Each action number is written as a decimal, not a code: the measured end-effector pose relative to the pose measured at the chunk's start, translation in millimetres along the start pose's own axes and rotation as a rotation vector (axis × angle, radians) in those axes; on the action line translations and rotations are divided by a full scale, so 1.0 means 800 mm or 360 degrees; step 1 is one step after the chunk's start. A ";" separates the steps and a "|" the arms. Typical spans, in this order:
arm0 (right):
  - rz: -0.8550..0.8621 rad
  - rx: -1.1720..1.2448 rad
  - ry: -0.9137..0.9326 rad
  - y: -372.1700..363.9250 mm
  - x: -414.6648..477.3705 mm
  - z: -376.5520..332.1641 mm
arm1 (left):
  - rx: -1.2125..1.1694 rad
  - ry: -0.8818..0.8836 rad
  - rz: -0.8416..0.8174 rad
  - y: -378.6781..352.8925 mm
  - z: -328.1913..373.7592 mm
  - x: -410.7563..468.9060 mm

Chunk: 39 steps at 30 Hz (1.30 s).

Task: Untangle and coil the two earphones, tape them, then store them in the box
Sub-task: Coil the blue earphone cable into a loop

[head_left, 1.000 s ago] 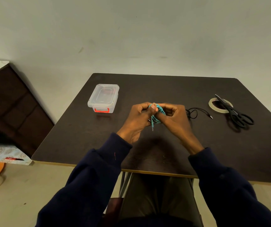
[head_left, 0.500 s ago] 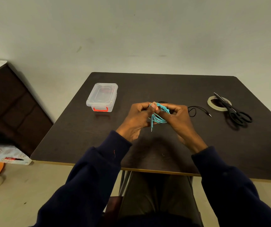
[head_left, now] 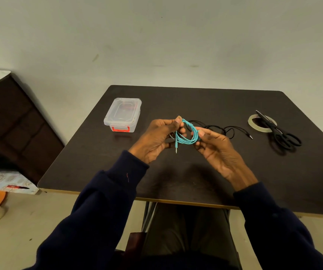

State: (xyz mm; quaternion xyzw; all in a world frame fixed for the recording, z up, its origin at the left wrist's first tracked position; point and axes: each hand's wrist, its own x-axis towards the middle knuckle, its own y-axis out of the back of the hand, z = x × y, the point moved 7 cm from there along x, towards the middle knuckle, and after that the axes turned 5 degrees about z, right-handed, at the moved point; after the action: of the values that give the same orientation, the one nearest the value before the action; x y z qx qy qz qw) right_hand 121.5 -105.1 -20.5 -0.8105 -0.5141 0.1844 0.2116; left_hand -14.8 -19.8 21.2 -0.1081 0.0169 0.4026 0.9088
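Likely the weakest point is the free tail. The teal earphone (head_left: 190, 126) is gathered into a small coil, but its plug (head_left: 176, 148) hangs loose below the loops. If either grip eases before tape goes on, the springy cable could open out and the turns slip over 1 another. The left hand (head_left: 156, 139) pinches the top of the coil between thumb and fingertips, and the right hand (head_left: 215, 148) has its fingers curled narrowly round the coil's right side. With both hands occupied, reaching for tape means trusting the coil to 1 hand, which I judge the moment most apt to undo it.

The coil is held in the air just right of the box (head_left: 122, 114), above the table (head_left: 195, 100). The black earphone (head_left: 232, 127) lies loosely looped on the table further right of the box, not yet coiled, and a passing hand could snag it. Well to the right of the box, the tape roll (head_left: 252, 124) lies flat with the scissors (head_left: 281, 133) resting across it, so lifting the roll could drag the blades.

The teal cable is thin, smooth and round, with several turns wound round the bundle near its top. The box is clear plastic, rectangular with rounded corners, lid on, with a red latch. The table is dark and matte, the tape is a pale translucent ring, and the scissors are black throughout.
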 end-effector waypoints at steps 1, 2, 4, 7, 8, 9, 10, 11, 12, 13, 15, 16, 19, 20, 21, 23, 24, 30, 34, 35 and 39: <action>0.0041 0.0010 0.0020 0.002 -0.002 0.000 | -0.0018 -0.0002 0.0011 0.003 0.001 0.001; 0.0076 0.0013 0.0042 0.003 -0.004 -0.001 | -0.0030 0.0002 0.0020 0.006 0.002 0.001; 0.0134 -0.0014 0.0104 0.005 -0.007 -0.004 | -0.0026 0.0000 0.0014 0.011 0.004 0.002; 0.0157 0.0028 0.0119 0.005 -0.009 -0.003 | -0.0028 -0.0043 0.0009 0.010 0.007 0.001; 0.0137 0.0062 0.0091 0.001 -0.010 -0.001 | -0.0039 -0.0068 0.0021 0.008 0.009 0.000; 0.0122 0.0088 0.0057 -0.003 -0.010 0.003 | -0.0045 -0.0092 0.0031 0.007 0.010 -0.001; 0.0107 0.0112 0.0019 -0.008 -0.011 0.007 | -0.0042 -0.0110 0.0037 0.005 0.011 -0.001; 0.0100 0.0134 -0.0019 -0.013 -0.012 0.011 | -0.0031 -0.0121 0.0039 0.004 0.012 0.000; 0.0086 0.0170 -0.0052 -0.018 -0.014 0.015 | -0.0014 -0.0122 0.0043 0.003 0.013 0.000; 0.0065 0.0219 -0.0081 -0.022 -0.017 0.019 | 0.0004 -0.0116 0.0053 0.003 0.014 0.001; 0.0004 0.0346 -0.0149 -0.031 -0.023 0.026 | 0.0031 -0.0100 0.0083 0.005 0.014 0.003; -0.0005 0.0413 -0.0193 -0.033 -0.027 0.031 | 0.0038 -0.0094 0.0091 0.005 0.015 0.003; 0.0077 0.0512 -0.0299 -0.039 -0.035 0.045 | 0.0034 -0.0079 0.0117 0.007 0.014 0.005; 0.0108 0.0509 -0.0319 -0.042 -0.037 0.049 | 0.0038 -0.0079 0.0130 0.008 0.014 0.006; 0.0137 0.0494 -0.0339 -0.046 -0.039 0.053 | 0.0045 -0.0081 0.0147 0.009 0.014 0.006; 0.0175 0.0444 -0.0379 -0.055 -0.041 0.058 | 0.0055 -0.0081 0.0175 0.009 0.014 0.006; 0.0191 0.0409 -0.0396 -0.059 -0.042 0.060 | 0.0065 -0.0075 0.0190 0.008 0.014 0.006; 0.0300 0.0238 -0.0296 -0.060 -0.042 0.058 | 0.0103 0.0015 0.0313 0.021 0.010 0.011; 0.0334 0.0082 -0.0213 -0.048 -0.047 0.049 | -0.0182 0.0168 0.0279 0.025 0.000 0.014; 0.0331 0.0041 -0.0198 -0.048 -0.048 0.047 | -0.0222 0.0193 0.0266 0.024 -0.002 0.013; 0.0333 -0.0008 -0.0179 -0.048 -0.052 0.047 | -0.0284 0.0218 0.0222 0.018 -0.005 0.012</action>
State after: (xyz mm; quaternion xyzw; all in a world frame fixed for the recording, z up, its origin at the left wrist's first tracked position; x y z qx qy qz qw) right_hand 56.0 -122.7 -28.6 -0.8487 -0.4382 0.2493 0.1600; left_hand -18.6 -4.5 13.5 -0.2144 0.0505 0.4565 0.8620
